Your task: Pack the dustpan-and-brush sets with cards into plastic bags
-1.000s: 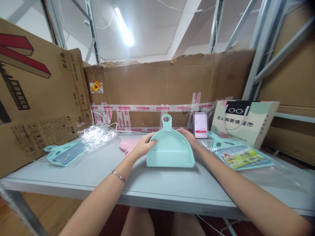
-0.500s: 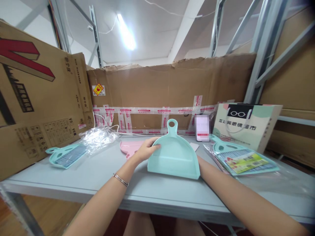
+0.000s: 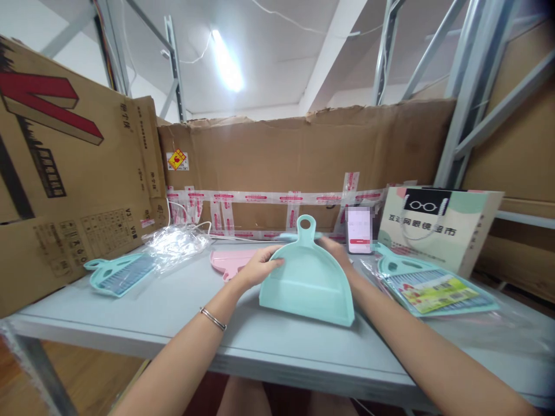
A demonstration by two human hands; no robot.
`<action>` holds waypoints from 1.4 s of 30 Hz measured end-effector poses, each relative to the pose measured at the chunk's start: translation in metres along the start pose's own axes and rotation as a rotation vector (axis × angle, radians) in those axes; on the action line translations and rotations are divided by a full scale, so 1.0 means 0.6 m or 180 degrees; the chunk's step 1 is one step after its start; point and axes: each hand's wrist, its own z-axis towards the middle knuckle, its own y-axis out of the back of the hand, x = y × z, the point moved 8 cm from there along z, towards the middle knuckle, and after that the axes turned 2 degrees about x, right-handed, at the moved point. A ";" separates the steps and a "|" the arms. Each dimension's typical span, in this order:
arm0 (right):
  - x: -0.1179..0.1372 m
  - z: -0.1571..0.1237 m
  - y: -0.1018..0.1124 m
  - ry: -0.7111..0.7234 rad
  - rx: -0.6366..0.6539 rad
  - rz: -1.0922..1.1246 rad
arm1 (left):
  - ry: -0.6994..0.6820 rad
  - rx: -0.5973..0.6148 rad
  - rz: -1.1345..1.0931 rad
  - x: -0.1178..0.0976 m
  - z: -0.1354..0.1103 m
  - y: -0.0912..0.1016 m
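Note:
My left hand (image 3: 263, 267) is closed on the left edge of a light teal dustpan (image 3: 307, 271), thumb on its front. The dustpan is tilted up above the table, its ring handle at the top and its wide lip toward me. My right hand (image 3: 336, 253) is behind the dustpan's right side, blurred, its fingers mostly hidden. A flat light-blue thing (image 3: 287, 236) shows beside that hand, behind the handle; it is too smeared to name. Left of the dustpan, a pink dustpan (image 3: 228, 263) lies on the table.
Teal dustpan-and-brush sets lie at left (image 3: 121, 274) and, bagged, at right (image 3: 437, 283). Crumpled clear plastic (image 3: 176, 245) is near the left one. A phone (image 3: 359, 230) and paper gift bag (image 3: 437, 225) stand at the back right. Cardboard boxes (image 3: 260, 156) wall the grey table (image 3: 186, 323).
My right hand has risen from behind the dustpan's lower right, and the light-blue thing has come into sight with it. My left hand keeps its hold. The view has shifted slightly.

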 end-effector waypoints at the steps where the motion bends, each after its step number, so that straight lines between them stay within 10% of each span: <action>1: -0.005 0.011 0.021 -0.0039 -0.0344 0.0009 | 0.0003 0.0015 -0.0005 0.001 0.001 -0.001; 6: -0.040 0.029 0.149 -0.0230 -0.1993 0.1386 | -0.0075 -0.0178 0.0141 0.004 0.005 0.008; 9: -0.007 0.040 0.142 -0.0211 -0.0958 0.2183 | -0.0018 -0.0291 0.0225 0.006 0.006 0.013; 14: 0.083 -0.007 0.018 -0.0213 0.1201 0.1492 | -0.0050 -0.0308 0.0228 0.001 0.007 0.010; 20: 0.094 -0.032 -0.039 0.0175 0.0624 0.0378 | -0.0037 -0.0420 0.0161 0.003 0.009 0.013; 30: 0.137 -0.052 -0.002 0.1151 -0.0547 -0.0477 | -0.0290 -0.0346 0.0277 -0.015 0.008 0.007; 35: 0.111 -0.044 0.004 0.0919 -0.0811 -0.0551 | -0.0366 -0.0368 0.0319 -0.012 0.007 0.007; 42: 0.068 -0.011 -0.017 -0.0001 0.0033 0.0404 | -0.0363 -0.0636 0.0619 -0.007 0.008 0.020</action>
